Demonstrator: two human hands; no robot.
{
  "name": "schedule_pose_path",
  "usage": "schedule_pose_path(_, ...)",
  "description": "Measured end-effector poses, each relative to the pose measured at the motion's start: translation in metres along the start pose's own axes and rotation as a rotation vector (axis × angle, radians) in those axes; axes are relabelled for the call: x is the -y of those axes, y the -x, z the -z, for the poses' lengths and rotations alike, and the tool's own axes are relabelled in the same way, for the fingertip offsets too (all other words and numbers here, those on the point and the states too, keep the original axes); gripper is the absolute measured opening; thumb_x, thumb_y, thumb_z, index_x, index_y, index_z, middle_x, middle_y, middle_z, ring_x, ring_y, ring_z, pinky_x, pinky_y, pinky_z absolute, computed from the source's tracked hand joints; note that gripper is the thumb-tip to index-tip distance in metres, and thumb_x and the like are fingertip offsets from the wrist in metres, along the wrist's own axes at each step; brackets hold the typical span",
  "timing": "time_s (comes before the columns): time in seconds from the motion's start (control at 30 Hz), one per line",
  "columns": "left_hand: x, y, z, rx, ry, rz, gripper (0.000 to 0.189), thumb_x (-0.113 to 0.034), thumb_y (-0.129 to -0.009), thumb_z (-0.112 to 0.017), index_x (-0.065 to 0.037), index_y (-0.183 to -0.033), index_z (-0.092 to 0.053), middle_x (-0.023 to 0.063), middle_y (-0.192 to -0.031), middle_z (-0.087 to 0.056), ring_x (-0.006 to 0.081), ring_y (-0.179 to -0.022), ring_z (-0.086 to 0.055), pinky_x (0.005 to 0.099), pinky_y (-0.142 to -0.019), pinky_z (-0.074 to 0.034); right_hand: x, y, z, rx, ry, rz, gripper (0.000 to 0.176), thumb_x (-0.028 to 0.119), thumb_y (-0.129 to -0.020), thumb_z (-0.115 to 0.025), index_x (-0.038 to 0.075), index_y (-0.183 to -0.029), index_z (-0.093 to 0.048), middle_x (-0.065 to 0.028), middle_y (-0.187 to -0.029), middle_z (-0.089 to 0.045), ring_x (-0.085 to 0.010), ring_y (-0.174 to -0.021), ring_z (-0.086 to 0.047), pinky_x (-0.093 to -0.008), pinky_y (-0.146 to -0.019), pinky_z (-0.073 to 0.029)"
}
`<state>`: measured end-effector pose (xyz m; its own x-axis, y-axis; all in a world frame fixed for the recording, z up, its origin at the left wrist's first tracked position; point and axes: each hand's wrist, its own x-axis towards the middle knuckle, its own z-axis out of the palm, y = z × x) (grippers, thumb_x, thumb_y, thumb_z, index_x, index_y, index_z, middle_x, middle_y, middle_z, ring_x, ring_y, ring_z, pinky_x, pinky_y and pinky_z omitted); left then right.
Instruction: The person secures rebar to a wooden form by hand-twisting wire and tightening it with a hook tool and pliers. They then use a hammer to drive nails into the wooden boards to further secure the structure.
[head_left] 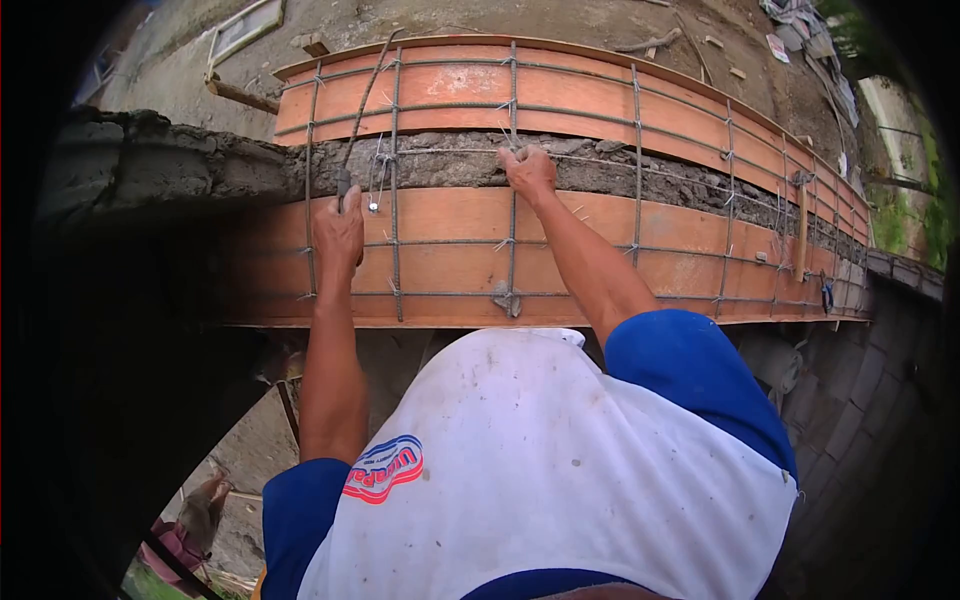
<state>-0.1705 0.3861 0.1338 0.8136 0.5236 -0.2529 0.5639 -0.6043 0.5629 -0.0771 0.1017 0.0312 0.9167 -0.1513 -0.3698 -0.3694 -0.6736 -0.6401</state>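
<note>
While left hand grips a slender dark piece, right hand curled, hold unclear

two grips, one curved rod, one rebar grid, two orange panels, one hammer

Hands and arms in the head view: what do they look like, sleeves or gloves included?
The left hand and right hand wear no gloves. Both forearms are uncovered. Short blue sleeves flank a white shirt front with a red-and-blue logo.
</note>
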Motion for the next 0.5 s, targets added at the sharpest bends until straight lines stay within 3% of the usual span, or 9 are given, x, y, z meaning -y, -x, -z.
schedule_pose_path(0.07,0.037,0.031,-0.016,0.117,-0.021,0.026,0.051,-0.046,-0.090,-0.057,0.003,-0.090,-0.067,0.0296,-0.082,-0.064,0.0472,-0.081,-0.062,0.0482,-0.071,-0.047,-0.023,0.022,0.000,-0.030,-0.120,0.115,0.040,0.041,-0.092,-0.055,0.002,-0.088,-0.063,-0.0182,-0.089,-0.067,-0.0320,-0.087,-0.064,-0.0431,-0.079,-0.049)
schedule_pose_path(0.13,0.066,0.056,-0.046,0.196,-0.142,-0.048,0.053,-0.047,-0.090,-0.055,0.005,-0.094,-0.066,0.0290,-0.082,-0.064,0.0452,-0.082,-0.063,0.0472,-0.072,-0.048,-0.042,0.067,0.009,0.173,-0.452,0.170,0.040,0.040,-0.097,-0.047,0.003,-0.087,-0.060,-0.0106,-0.076,-0.059,-0.0248,-0.075,-0.058,-0.0392,-0.071,-0.048)
schedule_pose_path(0.2,0.091,0.069,-0.078,0.259,-0.222,-0.080,0.056,-0.048,-0.091,-0.054,0.006,-0.101,-0.064,0.0273,-0.085,-0.066,0.0440,-0.082,-0.064,0.0458,-0.072,-0.049,-0.034,0.132,0.036,0.405,-0.746,0.045,0.042,0.041,-0.101,-0.040,0.005,-0.088,-0.058,-0.0032,-0.066,-0.049,-0.0176,-0.065,-0.050,-0.0332,-0.064,-0.045)
schedule_pose_path(0.27,0.075,0.097,-0.080,-0.095,-0.416,-0.545,0.051,-0.042,-0.095,-0.051,0.006,-0.109,-0.061,0.0231,-0.088,-0.068,0.0401,-0.083,-0.065,0.0451,-0.073,-0.050,-0.051,0.162,0.030,0.315,-0.606,0.340,0.040,0.043,-0.101,-0.039,0.007,-0.095,-0.056,-0.0004,-0.069,-0.047,-0.0125,-0.069,-0.049,-0.0274,-0.063,-0.043)
schedule_pose_path(0.3,0.059,0.112,-0.078,-0.288,-0.502,-0.766,0.049,-0.039,-0.097,-0.050,0.006,-0.113,-0.059,0.0211,-0.090,-0.069,0.0382,-0.083,-0.066,0.0448,-0.073,-0.050,-0.047,0.179,0.031,0.317,-0.638,0.375,0.039,0.042,-0.102,-0.039,0.008,-0.098,-0.055,-0.0010,-0.072,-0.049,-0.0110,-0.073,-0.050,-0.0268,-0.065,-0.044)
schedule_pose_path(0.37,-0.008,0.150,-0.062,0.298,0.311,-0.762,0.042,-0.033,-0.100,-0.047,0.004,-0.117,-0.057,0.0129,-0.084,-0.067,0.0288,-0.076,-0.065,0.0400,-0.067,-0.050,-0.031,0.207,0.039,0.369,-0.764,0.378,0.035,0.040,-0.102,-0.038,0.009,-0.103,-0.054,-0.0024,-0.078,-0.052,-0.0088,-0.079,-0.052,-0.0256,-0.068,-0.045)
schedule_pose_path(0.4,-0.017,0.158,-0.060,0.526,0.527,-0.686,0.041,-0.032,-0.101,-0.046,0.003,-0.120,-0.056,0.0092,-0.082,-0.064,0.0243,-0.072,-0.062,0.0367,-0.064,-0.049,-0.025,0.219,0.043,0.413,-0.857,0.340,0.033,0.039,-0.102,-0.038,0.009,-0.105,-0.053,-0.0031,-0.082,-0.054,-0.0080,-0.082,-0.053,-0.0251,-0.070,-0.046)
schedule_pose_path(0.43,-0.027,0.165,-0.057,0.737,0.730,-0.564,0.040,-0.031,-0.102,-0.044,0.002,-0.122,-0.055,0.0055,-0.079,-0.061,0.0198,-0.068,-0.060,0.0333,-0.061,-0.048,-0.020,0.227,0.048,0.492,-1.009,0.230,0.031,0.037,-0.103,-0.039,0.010,-0.108,-0.053,-0.0039,-0.087,-0.055,-0.0079,-0.084,-0.055,-0.0248,-0.070,-0.047)
schedule_pose_path(0.5,-0.030,0.163,-0.061,1.005,0.756,-0.275,0.042,-0.032,-0.103,-0.041,0.001,-0.126,-0.053,-0.0011,-0.073,-0.049,0.0113,-0.060,-0.050,0.0248,-0.053,-0.044,-0.016,0.234,0.062,0.499,-1.173,0.140,0.027,0.032,-0.102,-0.043,0.009,-0.113,-0.052,-0.0059,-0.095,-0.057,-0.0087,-0.085,-0.058,-0.0238,-0.069,-0.049)
